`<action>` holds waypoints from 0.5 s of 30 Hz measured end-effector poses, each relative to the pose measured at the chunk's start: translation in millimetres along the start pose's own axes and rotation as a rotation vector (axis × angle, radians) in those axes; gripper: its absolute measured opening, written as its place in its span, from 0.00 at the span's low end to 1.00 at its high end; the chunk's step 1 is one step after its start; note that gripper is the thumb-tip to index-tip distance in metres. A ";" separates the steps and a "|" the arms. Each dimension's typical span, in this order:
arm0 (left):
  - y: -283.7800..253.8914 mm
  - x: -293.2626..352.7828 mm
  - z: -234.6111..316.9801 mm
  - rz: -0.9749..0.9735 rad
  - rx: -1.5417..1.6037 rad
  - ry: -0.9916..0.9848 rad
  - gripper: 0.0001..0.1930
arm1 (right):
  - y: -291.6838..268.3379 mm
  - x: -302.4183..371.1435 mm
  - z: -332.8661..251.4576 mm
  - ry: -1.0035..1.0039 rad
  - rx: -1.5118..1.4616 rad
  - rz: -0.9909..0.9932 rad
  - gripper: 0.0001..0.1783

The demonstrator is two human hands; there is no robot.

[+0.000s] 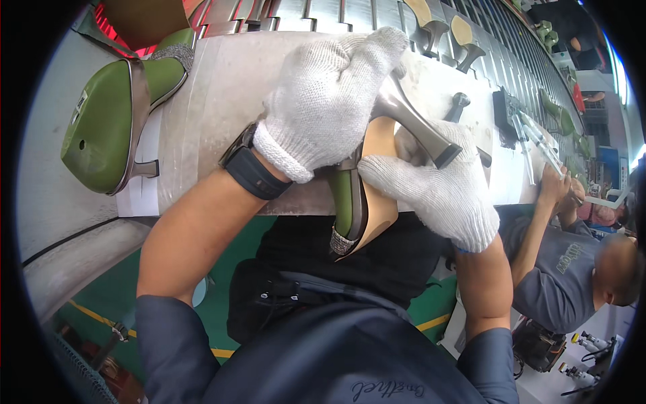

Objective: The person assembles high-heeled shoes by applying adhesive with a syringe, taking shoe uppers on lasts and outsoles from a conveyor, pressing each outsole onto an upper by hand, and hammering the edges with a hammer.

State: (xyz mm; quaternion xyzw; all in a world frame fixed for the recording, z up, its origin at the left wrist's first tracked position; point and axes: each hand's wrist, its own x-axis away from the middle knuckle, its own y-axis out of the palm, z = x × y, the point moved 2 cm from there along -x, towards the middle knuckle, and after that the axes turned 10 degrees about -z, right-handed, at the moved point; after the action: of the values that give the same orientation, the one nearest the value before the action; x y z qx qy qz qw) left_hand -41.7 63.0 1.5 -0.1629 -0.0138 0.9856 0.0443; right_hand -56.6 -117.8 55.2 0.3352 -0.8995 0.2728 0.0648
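Note:
Both my hands wear white knit gloves and hold one high-heeled shoe [367, 202] on a green last, turned sole-up over the edge of the pale workbench [222, 101]. My left hand [323, 101] is closed around the upper part of the shoe near the metallic grey heel [414, 124]. From the right, my right hand [431, 185] grips the shoe's side just below the heel. The tan sole faces me and a glittery strap hangs at the toe end. A black watch sits on my left wrist.
A second shoe on a green last [111, 124] lies at the bench's left end. Loose heels [434, 30] stand on the metal conveyor at the back. Another person [572, 262] in a grey shirt works at the right, with a black tool [505, 114] nearby.

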 end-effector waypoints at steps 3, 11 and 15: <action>0.9 -0.4 -1.5 0.006 0.017 -0.004 0.27 | -6.1 -7.0 2.4 -0.051 0.088 -0.013 0.34; 7.7 2.2 -2.6 0.008 0.154 -0.005 0.27 | -24.3 -32.4 37.6 -0.351 0.430 -0.090 0.26; 7.9 2.3 -5.9 0.039 0.094 0.003 0.26 | -7.2 -24.9 16.0 -0.501 0.438 0.002 0.24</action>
State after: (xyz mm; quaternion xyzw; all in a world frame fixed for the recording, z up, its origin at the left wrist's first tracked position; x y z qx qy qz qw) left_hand -42.6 55.5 -5.2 -0.1622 0.0356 0.9856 0.0327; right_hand -31.8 -116.6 37.5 0.3971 -0.8077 0.3688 -0.2322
